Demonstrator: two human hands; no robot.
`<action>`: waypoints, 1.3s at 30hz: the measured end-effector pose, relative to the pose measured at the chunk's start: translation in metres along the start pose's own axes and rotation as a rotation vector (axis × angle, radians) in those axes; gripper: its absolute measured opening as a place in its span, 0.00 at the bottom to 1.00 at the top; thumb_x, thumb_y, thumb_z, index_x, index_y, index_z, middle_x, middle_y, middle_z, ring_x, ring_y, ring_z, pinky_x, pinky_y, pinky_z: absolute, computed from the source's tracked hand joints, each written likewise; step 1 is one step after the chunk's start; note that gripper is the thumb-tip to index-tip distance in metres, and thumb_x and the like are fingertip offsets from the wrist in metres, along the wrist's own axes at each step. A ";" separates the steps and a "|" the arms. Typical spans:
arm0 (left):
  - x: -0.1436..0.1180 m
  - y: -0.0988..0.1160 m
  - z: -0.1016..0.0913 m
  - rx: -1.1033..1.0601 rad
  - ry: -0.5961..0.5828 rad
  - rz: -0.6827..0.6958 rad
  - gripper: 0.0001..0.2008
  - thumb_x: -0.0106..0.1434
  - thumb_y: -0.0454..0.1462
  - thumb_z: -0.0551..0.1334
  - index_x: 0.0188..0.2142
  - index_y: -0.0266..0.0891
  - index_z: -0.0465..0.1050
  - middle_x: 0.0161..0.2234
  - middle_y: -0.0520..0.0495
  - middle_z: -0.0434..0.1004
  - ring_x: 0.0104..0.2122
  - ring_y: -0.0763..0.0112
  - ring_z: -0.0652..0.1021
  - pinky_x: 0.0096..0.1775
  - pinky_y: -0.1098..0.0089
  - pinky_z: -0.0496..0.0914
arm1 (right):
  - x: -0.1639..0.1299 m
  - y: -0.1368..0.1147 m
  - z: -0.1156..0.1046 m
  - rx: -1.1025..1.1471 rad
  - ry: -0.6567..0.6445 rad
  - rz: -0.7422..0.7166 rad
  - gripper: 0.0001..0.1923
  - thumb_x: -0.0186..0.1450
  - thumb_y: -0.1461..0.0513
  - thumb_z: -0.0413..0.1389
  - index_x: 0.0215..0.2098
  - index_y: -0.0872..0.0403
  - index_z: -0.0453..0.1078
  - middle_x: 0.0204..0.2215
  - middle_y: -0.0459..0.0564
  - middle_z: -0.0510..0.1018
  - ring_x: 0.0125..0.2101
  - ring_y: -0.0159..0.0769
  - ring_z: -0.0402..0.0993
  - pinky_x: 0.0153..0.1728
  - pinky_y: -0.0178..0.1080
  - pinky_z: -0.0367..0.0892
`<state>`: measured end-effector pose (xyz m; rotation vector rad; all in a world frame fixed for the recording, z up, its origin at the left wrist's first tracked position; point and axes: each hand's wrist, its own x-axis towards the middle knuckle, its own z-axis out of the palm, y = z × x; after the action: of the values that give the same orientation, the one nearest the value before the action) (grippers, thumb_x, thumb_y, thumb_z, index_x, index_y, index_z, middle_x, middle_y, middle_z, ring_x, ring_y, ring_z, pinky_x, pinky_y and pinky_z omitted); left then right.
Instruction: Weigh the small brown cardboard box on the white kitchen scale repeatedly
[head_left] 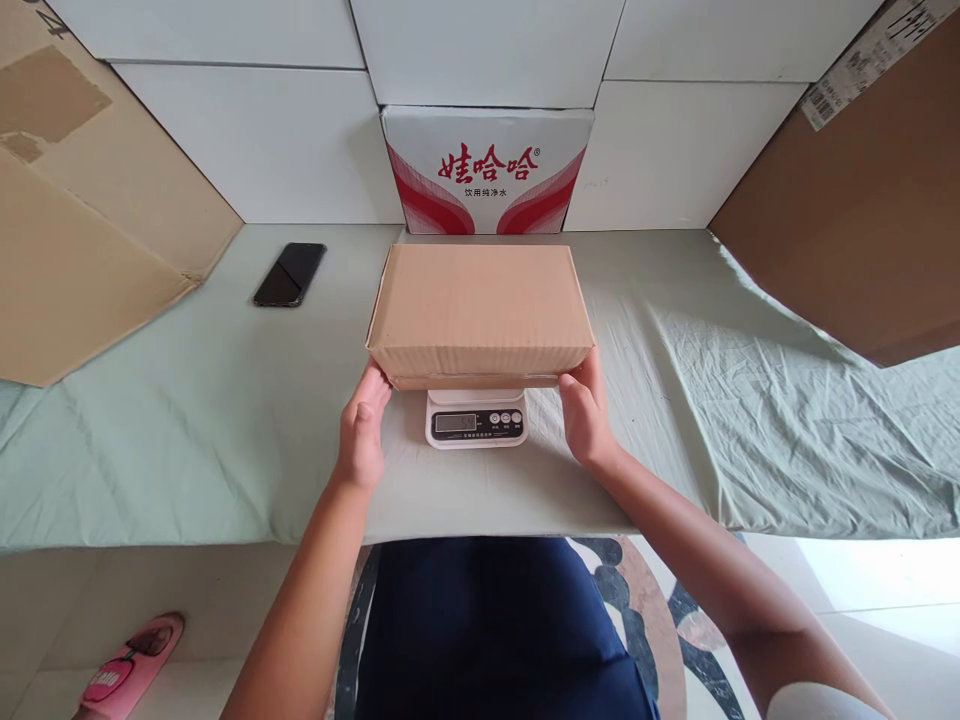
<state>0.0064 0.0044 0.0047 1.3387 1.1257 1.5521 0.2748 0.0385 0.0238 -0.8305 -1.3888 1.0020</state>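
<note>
The cardboard box (481, 300) was plain tan; the scale (433, 436) was white with a black panel (484, 425). I saw pale grey-green cloth (187, 430), a black phone (290, 275), a white carton (487, 215) with red lettering (487, 165) and curving red bands (429, 207), navy clothing (487, 630), a pink slipper (135, 668), and patterned flooring (651, 600) in black, white and dusty brownish pink.

Home, it looks from here | pink slipper (124, 682) on tiled floor (210, 615) | pale green tablecloth (187, 420) | decorative floor inlay (654, 605)

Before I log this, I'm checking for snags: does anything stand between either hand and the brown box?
Nothing visible: the left hand and right hand both touch the brown box at its near corners.
</note>
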 end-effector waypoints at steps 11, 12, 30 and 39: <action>0.030 0.014 0.008 -0.076 0.047 0.064 0.35 0.63 0.66 0.57 0.58 0.50 0.75 0.62 0.41 0.77 0.68 0.47 0.70 0.69 0.48 0.61 | 0.038 0.001 -0.005 -0.061 0.020 -0.141 0.40 0.67 0.43 0.53 0.74 0.29 0.45 0.74 0.37 0.55 0.77 0.50 0.45 0.77 0.59 0.50; 0.043 0.015 0.010 -0.076 0.039 0.073 0.33 0.63 0.65 0.57 0.58 0.50 0.75 0.61 0.42 0.77 0.68 0.48 0.70 0.69 0.49 0.61 | 0.051 0.002 -0.007 -0.069 0.023 -0.180 0.40 0.67 0.42 0.53 0.74 0.29 0.45 0.75 0.35 0.54 0.77 0.50 0.44 0.77 0.59 0.49; 0.137 -0.061 0.022 -0.117 0.070 -0.077 0.40 0.58 0.70 0.58 0.60 0.51 0.73 0.68 0.42 0.70 0.70 0.55 0.68 0.69 0.55 0.61 | 0.129 0.081 -0.003 -0.142 0.027 -0.071 0.45 0.65 0.38 0.52 0.74 0.39 0.44 0.76 0.40 0.52 0.77 0.45 0.43 0.78 0.55 0.40; 0.140 -0.055 -0.011 -0.033 0.149 -0.090 0.44 0.63 0.70 0.48 0.69 0.53 0.64 0.76 0.48 0.52 0.76 0.60 0.52 0.73 0.57 0.50 | 0.127 0.102 -0.037 -0.047 0.180 0.116 0.51 0.61 0.33 0.53 0.74 0.31 0.35 0.78 0.41 0.44 0.78 0.48 0.38 0.75 0.66 0.42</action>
<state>-0.0239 0.1521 -0.0066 1.1506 1.2291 1.6185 0.2945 0.1975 -0.0234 -1.0205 -1.2254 0.9603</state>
